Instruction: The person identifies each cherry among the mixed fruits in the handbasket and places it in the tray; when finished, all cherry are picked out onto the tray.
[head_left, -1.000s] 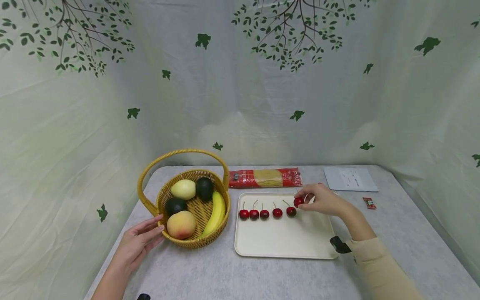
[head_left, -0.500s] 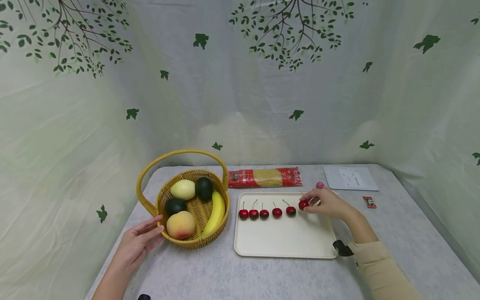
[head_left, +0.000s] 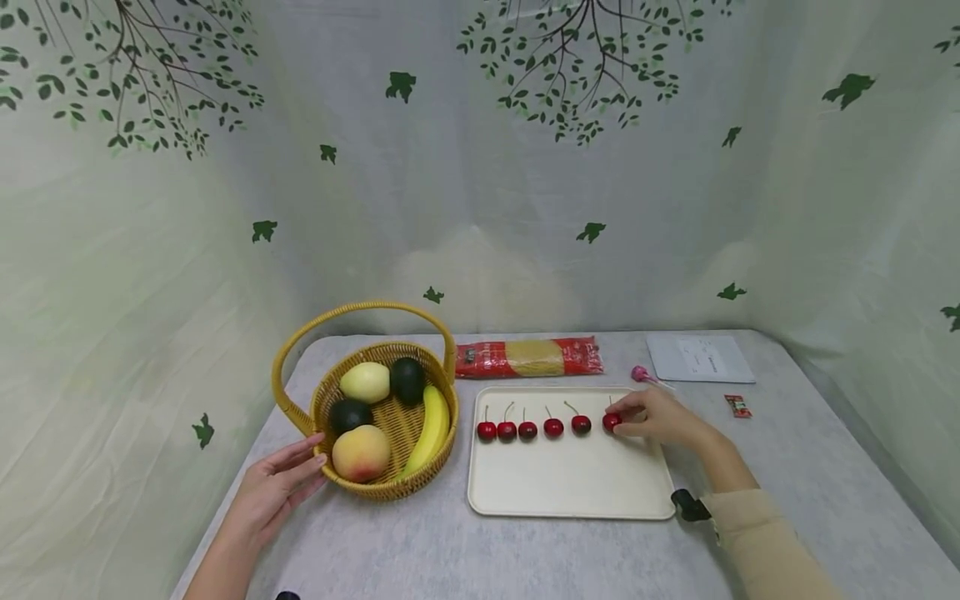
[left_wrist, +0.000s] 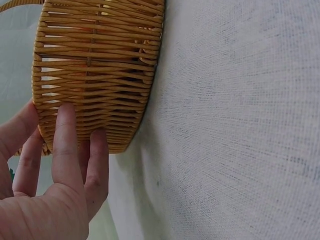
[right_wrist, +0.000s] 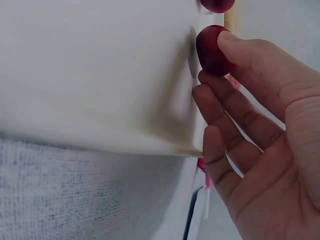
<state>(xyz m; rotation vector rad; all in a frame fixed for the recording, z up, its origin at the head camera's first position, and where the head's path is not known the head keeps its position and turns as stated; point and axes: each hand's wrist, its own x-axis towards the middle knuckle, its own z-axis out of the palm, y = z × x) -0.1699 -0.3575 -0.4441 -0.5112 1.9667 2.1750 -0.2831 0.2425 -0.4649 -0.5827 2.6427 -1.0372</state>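
Note:
My right hand (head_left: pixel 663 415) pinches a dark red cherry (right_wrist: pixel 212 49) between thumb and fingertips, close over the right part of a cream tray (head_left: pixel 555 483). To its left on the tray lie several more cherries (head_left: pixel 553 427) in a row, stems pointing away. My left hand (head_left: pixel 273 483) touches the near left side of a yellow wicker basket (head_left: pixel 381 492) that has a tall handle. In the left wrist view its extended fingers (left_wrist: pixel 65 145) lie against the woven wall. Inside the basket are a peach (head_left: pixel 362 454), a banana (head_left: pixel 431 429), a pale yellow lemon-like fruit (head_left: pixel 366 382) and two dark green fruits (head_left: pixel 407 381).
Behind the tray lies a red packet of noodles (head_left: pixel 528 357). A pink lollipop (head_left: pixel 641 374) sits beyond my right hand, near a flat grey-white tablet-like panel (head_left: pixel 701 358). A small red wrapped sweet (head_left: pixel 738 406) lies at right. A leaf-patterned curtain (head_left: pixel 480 208) surrounds the table.
My right hand has moved the cherry rightward and down to the right end of the row. The lollipop behind the hand has come into sight. My left hand stays at the basket.

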